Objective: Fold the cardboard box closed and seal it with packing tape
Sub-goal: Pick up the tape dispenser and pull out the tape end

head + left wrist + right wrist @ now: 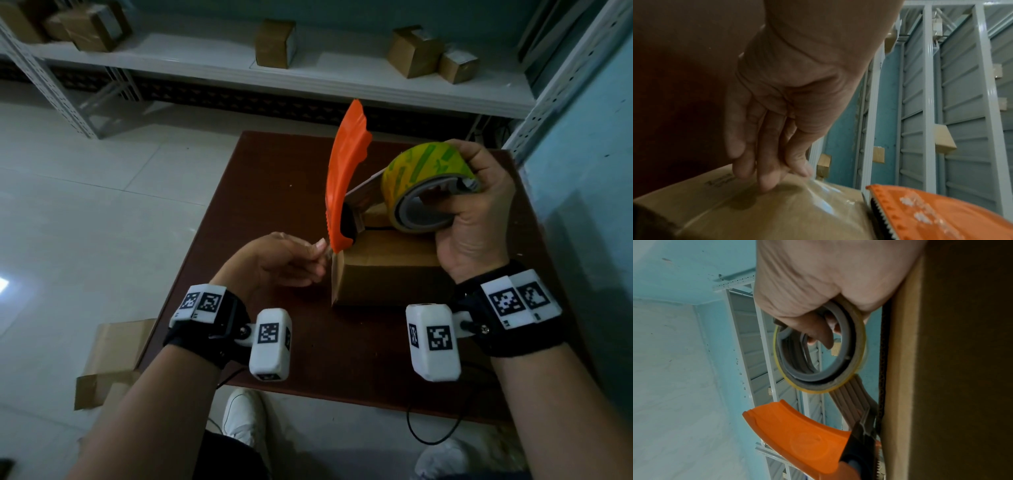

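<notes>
A small brown cardboard box (387, 274) lies closed on the dark red table (274, 192). My right hand (479, 212) grips the tape dispenser by its yellow-green roll (424, 178), thumb through the core, above the box's top. The dispenser's orange blade guard (346, 171) stands up at the box's left edge. My left hand (320, 251) pinches the clear tape end (822, 194) at that edge, fingertips (766, 181) against the box (756, 211). The serrated blade sits by the guard (941, 214). In the right wrist view the roll (855, 337) and guard (797, 434) lie beside the box (941, 369).
A white metal shelf (342, 78) behind the table carries several small cardboard boxes. Flattened cardboard (113, 356) lies on the tiled floor to the left. A blue wall (582, 171) stands close on the right. A black cable (431, 431) hangs off the table's near edge.
</notes>
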Demonstrator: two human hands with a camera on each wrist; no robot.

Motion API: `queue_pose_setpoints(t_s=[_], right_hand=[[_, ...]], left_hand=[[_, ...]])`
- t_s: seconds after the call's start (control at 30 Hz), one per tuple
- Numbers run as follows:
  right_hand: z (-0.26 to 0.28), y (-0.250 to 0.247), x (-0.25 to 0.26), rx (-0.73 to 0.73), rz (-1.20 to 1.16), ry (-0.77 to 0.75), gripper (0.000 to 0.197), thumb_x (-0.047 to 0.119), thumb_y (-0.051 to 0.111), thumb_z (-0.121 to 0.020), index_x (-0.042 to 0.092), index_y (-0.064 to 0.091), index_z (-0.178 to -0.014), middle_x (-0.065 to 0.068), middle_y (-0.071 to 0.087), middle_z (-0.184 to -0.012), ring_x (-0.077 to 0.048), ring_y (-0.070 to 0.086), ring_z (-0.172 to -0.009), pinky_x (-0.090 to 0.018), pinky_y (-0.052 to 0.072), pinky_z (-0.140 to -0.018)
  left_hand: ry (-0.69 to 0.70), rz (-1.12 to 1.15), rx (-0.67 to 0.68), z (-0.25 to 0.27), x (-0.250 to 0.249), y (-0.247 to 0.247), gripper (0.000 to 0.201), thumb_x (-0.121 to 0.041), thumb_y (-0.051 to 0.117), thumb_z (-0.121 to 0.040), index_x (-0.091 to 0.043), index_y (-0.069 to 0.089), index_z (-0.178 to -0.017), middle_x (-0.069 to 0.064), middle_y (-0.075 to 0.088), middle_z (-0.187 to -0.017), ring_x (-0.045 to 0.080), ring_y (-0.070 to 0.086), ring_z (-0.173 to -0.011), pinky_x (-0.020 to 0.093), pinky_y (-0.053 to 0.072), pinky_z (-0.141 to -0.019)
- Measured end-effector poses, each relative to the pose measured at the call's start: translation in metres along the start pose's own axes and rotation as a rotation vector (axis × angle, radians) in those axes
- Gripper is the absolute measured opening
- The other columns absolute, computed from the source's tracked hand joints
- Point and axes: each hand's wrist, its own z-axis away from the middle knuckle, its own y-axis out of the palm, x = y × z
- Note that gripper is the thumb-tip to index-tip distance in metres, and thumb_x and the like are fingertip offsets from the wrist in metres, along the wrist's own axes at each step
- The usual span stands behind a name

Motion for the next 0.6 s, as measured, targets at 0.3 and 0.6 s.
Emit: queue_pose_setpoints(t_s=[0.3, 0.6], right_hand=[[0.001, 0.0, 0.001, 0.0, 0.017, 0.011, 0.045, -0.018, 0.054, -0.064, 0.008, 0.061, -0.101, 0.005, 0.076, -0.083, -0.013, 0.073, -0.084, -0.028, 0.058, -0.07], [0.0, -0.003, 0.003, -0.001, 0.028, 0.005, 0.044, -0.018, 0.053, -0.067, 0.007, 0.061, -0.103, 0.004, 0.076, -0.085, -0.014, 0.073, -0.086, -0.03, 0.059, -0.072]], left_hand=[[0.065, -0.006, -0.077, -0.002, 0.008, 0.026, 0.021, -0.018, 0.061, -0.102, -0.008, 0.068, -0.084, 0.006, 0.072, -0.07, 0.017, 0.073, -0.065, 0.028, 0.06, -0.058], [-0.085, -0.24, -0.004, 0.0, 0.011, 0.027, 0.044, -0.043, 0.054, -0.104, -0.002, 0.062, -0.117, 0.016, 0.08, -0.087, 0.028, 0.079, -0.08, 0.034, 0.064, -0.069]])
